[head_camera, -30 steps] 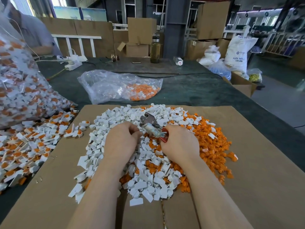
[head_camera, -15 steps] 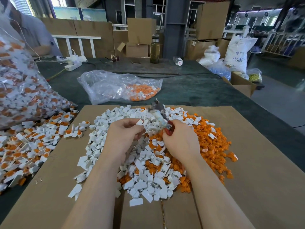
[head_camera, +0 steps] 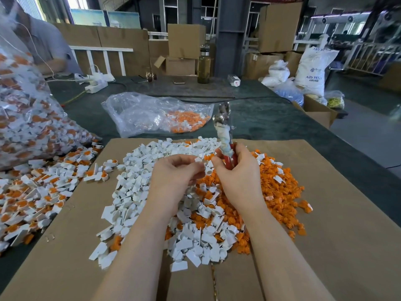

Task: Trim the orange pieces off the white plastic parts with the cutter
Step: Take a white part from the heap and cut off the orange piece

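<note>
Item: trimming station, one moment, near to far
- Cardboard sheet (head_camera: 325, 246) lying nearest, carrying a heap of white parts (head_camera: 138, 185) at 9 to 6 o'clock and cut orange pieces (head_camera: 275, 192) at 3 o'clock of the hands
- Left hand (head_camera: 175, 172) hovering over the heap centre, fingers curling; a small white part seems to be pinched at its fingertips, though I cannot tell for sure
- Right hand (head_camera: 236, 170) gripping the red handles of the cutter (head_camera: 224, 127), metal head pointing up toward 12 o'clock, wrapped in pale tape
- Risk: the raised head is pointing away from the part, so a hurried cut could be nipping a fingertip or the white body
- Untrimmed parts (head_camera: 32, 192) spilling at 9 o'clock from a clear bag (head_camera: 26, 118)
- Second bag (head_camera: 156, 114) lying at 12 o'clock, holding orange offcuts
</note>
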A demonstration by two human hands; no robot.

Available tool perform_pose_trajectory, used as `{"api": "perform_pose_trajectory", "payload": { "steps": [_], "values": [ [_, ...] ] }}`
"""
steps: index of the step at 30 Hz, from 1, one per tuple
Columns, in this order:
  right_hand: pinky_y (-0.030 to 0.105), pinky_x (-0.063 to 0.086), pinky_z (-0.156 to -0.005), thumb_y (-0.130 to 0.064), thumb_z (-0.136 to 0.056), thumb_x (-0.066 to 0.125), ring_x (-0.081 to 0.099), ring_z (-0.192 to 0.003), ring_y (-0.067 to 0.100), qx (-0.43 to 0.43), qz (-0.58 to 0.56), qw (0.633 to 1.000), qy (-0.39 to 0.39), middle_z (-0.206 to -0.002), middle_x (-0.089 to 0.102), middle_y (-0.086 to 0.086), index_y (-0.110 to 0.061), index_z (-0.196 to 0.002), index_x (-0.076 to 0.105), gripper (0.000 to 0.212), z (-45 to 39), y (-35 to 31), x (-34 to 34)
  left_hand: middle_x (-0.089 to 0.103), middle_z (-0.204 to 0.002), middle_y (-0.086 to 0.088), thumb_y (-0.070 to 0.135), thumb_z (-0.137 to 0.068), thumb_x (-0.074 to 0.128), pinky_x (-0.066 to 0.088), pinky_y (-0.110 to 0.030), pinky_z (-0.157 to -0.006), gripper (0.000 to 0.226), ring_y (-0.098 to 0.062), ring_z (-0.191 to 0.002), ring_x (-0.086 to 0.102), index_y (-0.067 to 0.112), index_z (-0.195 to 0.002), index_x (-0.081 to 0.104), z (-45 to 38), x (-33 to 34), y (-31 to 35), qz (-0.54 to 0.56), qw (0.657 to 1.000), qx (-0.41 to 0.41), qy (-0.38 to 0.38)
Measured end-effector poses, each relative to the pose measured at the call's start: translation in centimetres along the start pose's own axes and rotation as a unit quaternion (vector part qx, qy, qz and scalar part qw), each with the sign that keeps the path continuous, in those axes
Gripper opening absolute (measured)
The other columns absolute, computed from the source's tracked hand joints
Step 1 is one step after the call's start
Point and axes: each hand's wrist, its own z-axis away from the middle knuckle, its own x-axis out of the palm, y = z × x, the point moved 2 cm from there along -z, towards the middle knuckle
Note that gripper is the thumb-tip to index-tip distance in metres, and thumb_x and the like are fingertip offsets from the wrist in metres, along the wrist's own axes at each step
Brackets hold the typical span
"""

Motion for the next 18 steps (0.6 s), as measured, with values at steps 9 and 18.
{"api": "perform_pose_trajectory", "payload": {
  "steps": [9, 18],
  "values": [
    [0.021, 0.043, -0.063, -0.025, -0.084, 0.072, 0.055, -0.073, 0.001, -0.068, 0.104, 0.992, 0.026, -0.083, 0.054, -0.025, -0.034, -0.098, 0.049, 0.028, 0.45, -0.47, 0.24, 0.074, -0.066, -0.002, 0.007, -0.076, 0.082, 0.056, -0.022, -0.061, 0.014, -0.016, -0.065, 0.074, 0.018, -0.077, 0.073, 0.27, 0.15, 0.24, -0.022, 0.998, 0.043, 0.03],
    [0.025, 0.049, -0.066, -0.019, -0.081, 0.073, 0.056, -0.076, 0.0, -0.086, 0.113, 0.989, 0.036, -0.08, 0.05, -0.031, -0.037, -0.095, 0.047, 0.034, 0.52, -0.55, 0.32, 0.073, -0.066, 0.008, 0.017, -0.077, 0.083, 0.059, -0.026, -0.07, 0.013, -0.01, -0.067, 0.072, 0.027, -0.073, 0.075, 0.52, 0.43, 0.47, -0.103, 0.988, 0.103, 0.046]
  ]
}}
